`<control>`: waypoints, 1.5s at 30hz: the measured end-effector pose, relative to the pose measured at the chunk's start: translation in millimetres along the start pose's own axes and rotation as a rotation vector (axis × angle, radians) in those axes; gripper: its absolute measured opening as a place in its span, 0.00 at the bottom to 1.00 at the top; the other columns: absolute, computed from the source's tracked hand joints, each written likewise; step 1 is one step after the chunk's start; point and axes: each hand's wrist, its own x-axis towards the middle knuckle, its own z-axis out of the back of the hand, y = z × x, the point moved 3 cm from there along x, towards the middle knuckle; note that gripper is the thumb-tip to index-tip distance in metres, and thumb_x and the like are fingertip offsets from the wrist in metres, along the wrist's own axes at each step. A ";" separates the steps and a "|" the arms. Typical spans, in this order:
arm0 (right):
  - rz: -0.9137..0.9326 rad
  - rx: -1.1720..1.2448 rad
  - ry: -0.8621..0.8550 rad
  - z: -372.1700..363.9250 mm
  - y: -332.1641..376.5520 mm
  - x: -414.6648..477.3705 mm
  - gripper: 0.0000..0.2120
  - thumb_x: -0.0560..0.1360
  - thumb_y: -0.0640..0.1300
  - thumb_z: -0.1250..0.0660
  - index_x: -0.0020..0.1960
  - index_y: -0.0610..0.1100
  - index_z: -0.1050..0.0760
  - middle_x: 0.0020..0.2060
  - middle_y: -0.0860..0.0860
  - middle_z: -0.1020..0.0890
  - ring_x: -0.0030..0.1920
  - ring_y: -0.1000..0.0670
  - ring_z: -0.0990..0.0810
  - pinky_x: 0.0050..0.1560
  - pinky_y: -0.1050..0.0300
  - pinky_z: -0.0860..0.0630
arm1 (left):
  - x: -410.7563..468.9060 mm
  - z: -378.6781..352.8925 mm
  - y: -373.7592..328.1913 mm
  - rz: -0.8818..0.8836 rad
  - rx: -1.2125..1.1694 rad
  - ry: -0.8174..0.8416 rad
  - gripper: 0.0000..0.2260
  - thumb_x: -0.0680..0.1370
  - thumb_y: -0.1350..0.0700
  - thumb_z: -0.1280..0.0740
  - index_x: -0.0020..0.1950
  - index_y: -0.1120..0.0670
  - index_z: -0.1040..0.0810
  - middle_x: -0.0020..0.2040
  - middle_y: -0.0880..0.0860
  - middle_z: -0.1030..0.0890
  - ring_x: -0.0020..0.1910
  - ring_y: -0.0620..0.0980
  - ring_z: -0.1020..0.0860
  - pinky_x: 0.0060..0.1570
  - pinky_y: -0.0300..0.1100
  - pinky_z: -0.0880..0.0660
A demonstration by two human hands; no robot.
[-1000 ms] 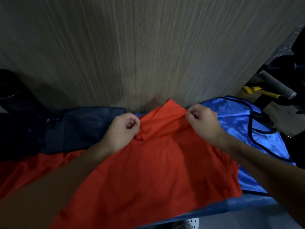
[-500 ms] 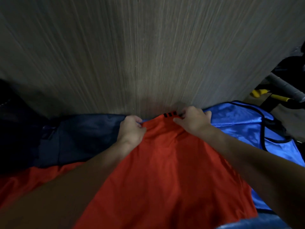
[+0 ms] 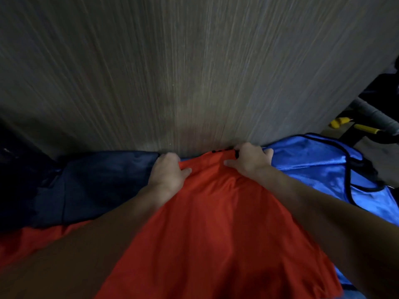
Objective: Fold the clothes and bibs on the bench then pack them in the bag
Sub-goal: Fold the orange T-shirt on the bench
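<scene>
A red shirt (image 3: pixel 211 223) lies spread over the bench, its far edge with black stripes against the wooden wall. My left hand (image 3: pixel 167 172) grips the far edge on the left side, fingers curled over the cloth. At the right side of that edge my right hand (image 3: pixel 250 161) holds the fabric by the black stripes. A shiny blue bib (image 3: pixel 313 167) with black trim lies to the right, partly under the shirt. A dark navy garment (image 3: pixel 90 184) lies to the left.
A wood-grain wall (image 3: pixel 194 72) rises directly behind the bench. Yellow-handled tools (image 3: pixel 364 128) and a grey pipe (image 3: pixel 380 114) sit at the far right. More red cloth (image 3: pixel 32 240) shows at the lower left. Dark shapes fill the far left corner.
Both hands have pushed the red shirt's far edge away from me to the wall, and the edge with black stripes has come into view. The view shifted forward.
</scene>
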 end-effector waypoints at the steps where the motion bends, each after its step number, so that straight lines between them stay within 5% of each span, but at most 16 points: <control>1: -0.006 0.000 0.010 -0.3 -0.2 -0.1 0.19 0.72 0.60 0.30 0.58 0.53 0.22 0.54 0.51 0.18 0.62 0.46 0.25 0.61 0.46 0.41 | 0.3 0.9 0.8 0.002 0.003 0.002 0.11 0.72 0.50 0.24 0.48 0.56 0.18 0.44 0.55 0.17 0.47 0.54 0.19 0.48 0.45 0.23; 4: -0.038 0.049 0.048 -2.8 -3.1 1.6 0.13 0.73 0.55 0.30 0.55 0.52 0.20 0.49 0.52 0.18 0.59 0.47 0.23 0.61 0.47 0.42 | 0.6 1.7 1.9 0.029 -0.038 0.041 0.10 0.71 0.51 0.23 0.49 0.54 0.17 0.42 0.53 0.16 0.45 0.51 0.18 0.48 0.45 0.21; 11: -0.011 0.346 0.049 6.9 -3.9 0.2 0.05 0.72 0.48 0.31 0.47 0.56 0.25 0.42 0.56 0.21 0.50 0.54 0.25 0.58 0.50 0.44 | -6.2 7.6 -5.4 -0.022 -0.166 0.042 0.04 0.75 0.55 0.27 0.41 0.53 0.18 0.34 0.48 0.19 0.34 0.43 0.20 0.31 0.32 0.29; 13: 0.031 0.497 0.069 10.9 -1.0 1.3 0.07 0.69 0.46 0.30 0.45 0.52 0.26 0.40 0.55 0.21 0.45 0.53 0.25 0.59 0.48 0.36 | -6.3 11.1 -5.3 -0.036 -0.250 0.021 0.05 0.75 0.57 0.27 0.40 0.51 0.21 0.34 0.48 0.19 0.35 0.45 0.20 0.34 0.36 0.28; 17: 0.034 1.135 0.122 31.6 3.5 -4.1 0.14 0.70 0.29 0.30 0.47 0.46 0.27 0.41 0.45 0.21 0.38 0.48 0.23 0.39 0.54 0.26 | -5.3 20.1 -4.8 0.008 -0.600 0.021 0.06 0.75 0.62 0.27 0.47 0.51 0.20 0.45 0.52 0.15 0.47 0.50 0.17 0.53 0.45 0.20; 23: 0.065 1.360 0.214 49.3 3.5 -19.5 0.10 0.75 0.31 0.31 0.56 0.37 0.21 0.45 0.43 0.17 0.40 0.51 0.18 0.42 0.60 0.21 | -10.4 29.8 2.8 0.041 -0.724 0.019 0.10 0.75 0.62 0.26 0.53 0.51 0.17 0.55 0.55 0.17 0.57 0.50 0.19 0.64 0.49 0.24; 28: 0.158 1.271 0.187 64.8 0.6 -34.9 0.18 0.73 0.22 0.37 0.57 0.40 0.23 0.41 0.46 0.16 0.38 0.50 0.19 0.42 0.58 0.21 | -27.6 38.0 -4.3 -0.080 -0.675 0.038 0.13 0.75 0.64 0.27 0.59 0.55 0.18 0.52 0.50 0.17 0.54 0.44 0.20 0.60 0.36 0.26; 31: 0.190 1.251 0.151 75.1 -2.9 -46.6 0.23 0.71 0.19 0.40 0.59 0.39 0.26 0.34 0.52 0.17 0.34 0.54 0.19 0.39 0.64 0.23 | -44.2 42.5 -9.6 -0.198 -0.635 0.068 0.14 0.75 0.66 0.27 0.53 0.48 0.17 0.47 0.50 0.17 0.48 0.44 0.20 0.57 0.39 0.25; 34: 0.249 1.168 0.165 79.6 -12.7 -67.9 0.18 0.73 0.21 0.39 0.50 0.41 0.21 0.36 0.51 0.16 0.37 0.56 0.20 0.44 0.66 0.24 | -60.6 42.1 -12.4 -0.315 -0.561 0.112 0.18 0.74 0.67 0.27 0.50 0.42 0.17 0.43 0.49 0.19 0.44 0.44 0.22 0.54 0.42 0.26; 40: 0.341 0.906 0.224 63.8 -51.5 -115.9 0.08 0.74 0.30 0.31 0.46 0.41 0.18 0.46 0.43 0.15 0.45 0.53 0.20 0.54 0.58 0.25 | -99.7 31.8 -12.0 -0.561 -0.309 0.170 0.12 0.73 0.65 0.26 0.46 0.47 0.16 0.41 0.48 0.22 0.42 0.42 0.22 0.45 0.28 0.32; 43: 0.369 0.799 0.156 59.8 -65.6 -134.8 0.11 0.72 0.30 0.29 0.44 0.45 0.19 0.47 0.44 0.17 0.48 0.56 0.20 0.56 0.66 0.29 | -112.1 19.5 -5.1 -0.639 -0.200 0.191 0.08 0.72 0.62 0.25 0.46 0.49 0.16 0.41 0.44 0.22 0.44 0.43 0.22 0.47 0.34 0.28; 45: 0.413 0.632 0.077 54.2 -72.0 -144.5 0.13 0.69 0.37 0.29 0.42 0.57 0.20 0.49 0.53 0.19 0.53 0.55 0.22 0.61 0.62 0.32 | -118.0 10.6 -1.2 -0.704 -0.078 0.219 0.06 0.71 0.54 0.26 0.47 0.46 0.17 0.41 0.39 0.23 0.45 0.39 0.24 0.50 0.41 0.26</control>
